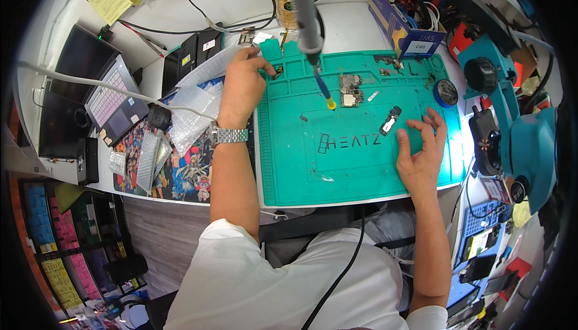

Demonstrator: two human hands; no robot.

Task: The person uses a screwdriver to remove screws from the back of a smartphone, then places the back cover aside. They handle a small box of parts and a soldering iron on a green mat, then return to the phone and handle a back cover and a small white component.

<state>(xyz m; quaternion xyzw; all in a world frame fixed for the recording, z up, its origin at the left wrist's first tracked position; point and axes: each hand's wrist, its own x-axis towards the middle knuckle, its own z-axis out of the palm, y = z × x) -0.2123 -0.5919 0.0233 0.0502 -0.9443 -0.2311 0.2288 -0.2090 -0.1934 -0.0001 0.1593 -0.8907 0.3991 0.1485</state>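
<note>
The white counter (pixel 355 26) spread out in front of me, and the green work mat (pixel 283 176) covered much of its middle. To the mat's left lay a colourful printed sheet (pixel 195 188), partly hidden under clear bubble wrap (pixel 191 113). A large teal apparatus with black knobs (pixel 533 143) stood on my right, and a laptop (pixel 111 98) sat open at the far left. Behind the mat's far right side was a blue and yellow box (pixel 404 29) filled with coiled cables.

My left hand (pixel 245 83) reached to the mat's far left corner, its fingers bent down over the raised compartments there — I cannot tell whether they gripped anything. My right hand (pixel 423 155) was open and empty over the mat's right side, thumb and fingers apart and loosely curved.

A blue-rimmed round container (pixel 445 93) rested near the mat's right edge. The circuit board (pixel 351 91) lay flat on the mat, between my two hands and toward the far side. Just left of it was a slim blue tool with a yellow end (pixel 325 91). A small black-and-white piece (pixel 390 121) lay near my right thumb — close by, but not touched. Smallest was a pale strip (pixel 373 96) just right of the board.
</note>
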